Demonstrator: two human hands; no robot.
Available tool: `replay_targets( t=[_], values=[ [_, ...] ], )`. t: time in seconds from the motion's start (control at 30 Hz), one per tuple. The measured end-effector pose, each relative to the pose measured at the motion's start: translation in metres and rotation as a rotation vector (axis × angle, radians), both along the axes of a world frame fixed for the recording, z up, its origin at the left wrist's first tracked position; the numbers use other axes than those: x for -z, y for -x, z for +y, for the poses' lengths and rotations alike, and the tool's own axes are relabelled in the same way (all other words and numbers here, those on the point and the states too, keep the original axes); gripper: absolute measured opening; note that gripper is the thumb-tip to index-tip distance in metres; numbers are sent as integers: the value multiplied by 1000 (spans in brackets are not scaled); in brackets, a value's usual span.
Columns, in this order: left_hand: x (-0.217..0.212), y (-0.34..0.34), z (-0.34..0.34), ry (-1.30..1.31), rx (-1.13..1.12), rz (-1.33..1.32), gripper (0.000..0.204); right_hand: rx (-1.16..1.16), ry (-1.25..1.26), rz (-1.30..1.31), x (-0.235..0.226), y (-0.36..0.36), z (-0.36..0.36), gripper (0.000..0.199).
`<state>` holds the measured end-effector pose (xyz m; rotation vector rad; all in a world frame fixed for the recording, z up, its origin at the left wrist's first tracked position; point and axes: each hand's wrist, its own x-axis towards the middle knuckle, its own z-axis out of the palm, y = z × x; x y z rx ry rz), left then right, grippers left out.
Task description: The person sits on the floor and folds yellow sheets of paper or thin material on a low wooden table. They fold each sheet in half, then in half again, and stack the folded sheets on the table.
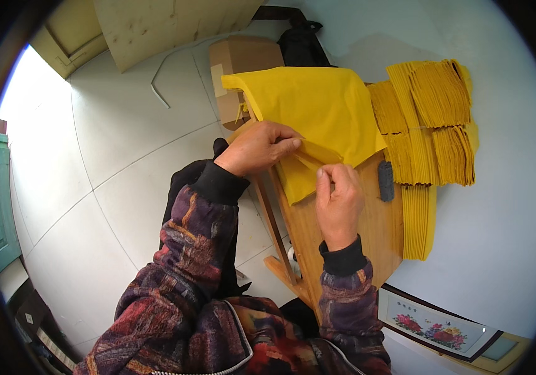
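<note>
A yellow cloth drapes over a wooden table, its near corner hanging toward me and a fold raised between my hands. My left hand grips the near edge of this cloth between thumb and fingers. To its right, my right hand is closed in a pinch beside the fold. Whatever lies between its fingertips is too small to make out. A small dark grey block-like object rests on the table to the right of my right hand.
Tall stacks of folded yellow cloth stand along the right of the wooden table. Beyond the table's far left are a cardboard box and a black bag. A framed flower picture is at lower right.
</note>
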<state>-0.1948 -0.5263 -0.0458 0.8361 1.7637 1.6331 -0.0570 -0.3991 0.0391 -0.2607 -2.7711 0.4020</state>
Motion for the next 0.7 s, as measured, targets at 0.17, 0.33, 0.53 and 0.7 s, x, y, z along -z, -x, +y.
replay_targets(
  t=[0.17, 0.33, 0.53, 0.7],
  values=[
    [6, -2, 1, -124, -2, 43, 22, 34, -76, 64, -4, 13, 8, 7],
    [3, -1, 2, 14, -29, 45, 23, 89, -27, 150, -3, -7, -3, 16],
    [3, -4, 4, -77, -122, 9, 23, 12, -122, -97, 27, -29, -29, 26],
    [5, -4, 4, -69, -121, 0, 23, 7, -35, -85, 32, -27, -22, 16]
  ],
)
